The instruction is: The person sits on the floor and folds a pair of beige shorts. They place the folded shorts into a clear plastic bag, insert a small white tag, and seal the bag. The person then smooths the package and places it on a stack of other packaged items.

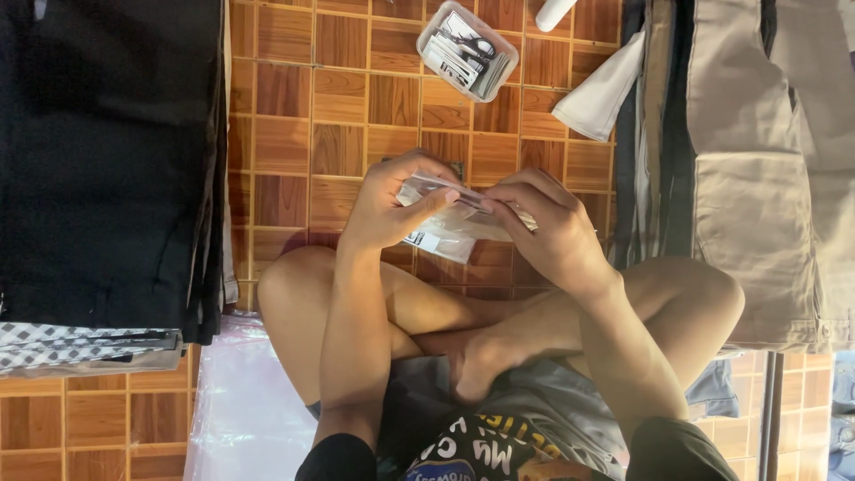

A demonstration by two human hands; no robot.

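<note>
Both my left hand (392, 209) and right hand (548, 227) grip a small clear packet (450, 223) over the floor (356, 107); folded trousers (757, 160) and box (466, 49) lie untouched.

Floor: wood-pattern parquet tiles (338, 98) in brown squares, beyond and beneath the hands.
Left of the hands: tall stack of black folded garments (107, 160) over a checked fabric (80, 346).
Right of the hands: beige garments (757, 169).
Light: soft, even.
</note>
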